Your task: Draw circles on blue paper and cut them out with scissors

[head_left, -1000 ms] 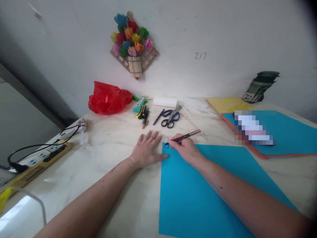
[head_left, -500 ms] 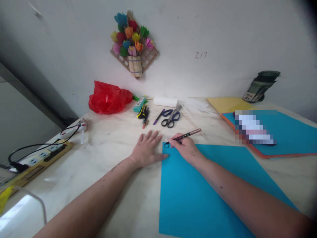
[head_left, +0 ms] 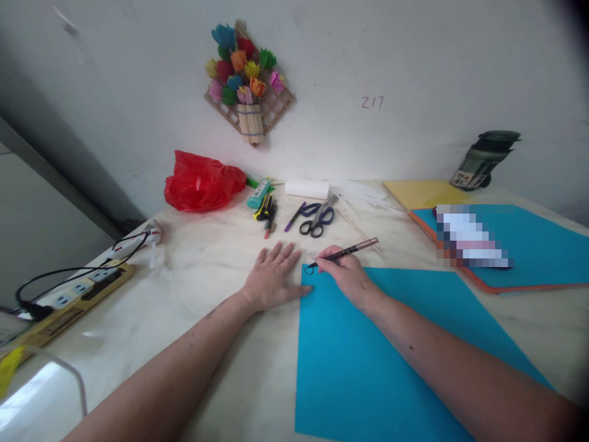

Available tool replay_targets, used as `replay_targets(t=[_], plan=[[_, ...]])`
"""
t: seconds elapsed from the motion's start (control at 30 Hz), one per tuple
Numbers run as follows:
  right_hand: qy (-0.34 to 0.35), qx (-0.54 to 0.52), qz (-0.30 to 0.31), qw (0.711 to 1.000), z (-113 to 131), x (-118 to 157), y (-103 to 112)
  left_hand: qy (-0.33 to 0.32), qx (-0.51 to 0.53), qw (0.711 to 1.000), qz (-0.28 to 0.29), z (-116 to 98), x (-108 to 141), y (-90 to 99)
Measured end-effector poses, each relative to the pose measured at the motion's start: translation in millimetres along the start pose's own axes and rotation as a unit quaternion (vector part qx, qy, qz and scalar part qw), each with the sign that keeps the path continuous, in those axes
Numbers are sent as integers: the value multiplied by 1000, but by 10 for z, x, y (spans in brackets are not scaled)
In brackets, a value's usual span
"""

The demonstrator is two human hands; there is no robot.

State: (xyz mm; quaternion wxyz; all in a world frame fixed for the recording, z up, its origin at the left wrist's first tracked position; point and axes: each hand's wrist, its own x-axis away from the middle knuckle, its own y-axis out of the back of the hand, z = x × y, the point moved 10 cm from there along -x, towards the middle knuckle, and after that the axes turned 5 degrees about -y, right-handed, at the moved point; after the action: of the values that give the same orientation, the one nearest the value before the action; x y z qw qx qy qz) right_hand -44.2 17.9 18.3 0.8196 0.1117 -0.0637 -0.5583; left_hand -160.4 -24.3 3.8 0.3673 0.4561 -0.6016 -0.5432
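Note:
A sheet of blue paper (head_left: 368, 380) lies on the table under my right forearm. My right hand (head_left: 347, 276) pinches a dark marker pen (head_left: 352, 249), its tip down at the sheet's upper left corner. A small rounded black outline (head_left: 309, 270) is drawn there, beside the tip. Flat on the table with fingers spread, my left hand (head_left: 273, 279) holds nothing; its thumb rests on the paper's left edge.
Behind my hands lie scissors (head_left: 317, 221), a purple pen (head_left: 295, 217), a yellow-black cutter (head_left: 264, 207), a glue bottle (head_left: 259, 193) and a red bag (head_left: 202, 184). A power strip (head_left: 83, 298) is at left. Folded blue sheets (head_left: 543, 245) lie at right.
My right hand and the pen have shifted very slightly to the right. The left hand stays where it was.

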Motion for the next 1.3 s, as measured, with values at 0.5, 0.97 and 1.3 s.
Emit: replay_targets(t=[0.5, 0.97, 1.3], plan=[[-3, -14, -21, 1000, -57, -91, 121, 31, 67, 995, -66, 36, 49, 194], [0, -29, -5, 1000, -5, -91, 37, 17, 224, 929, -293, 141, 150, 576], [40, 27, -14, 999, 53, -76, 24, -18, 86, 981, -173, -55, 67, 423]])
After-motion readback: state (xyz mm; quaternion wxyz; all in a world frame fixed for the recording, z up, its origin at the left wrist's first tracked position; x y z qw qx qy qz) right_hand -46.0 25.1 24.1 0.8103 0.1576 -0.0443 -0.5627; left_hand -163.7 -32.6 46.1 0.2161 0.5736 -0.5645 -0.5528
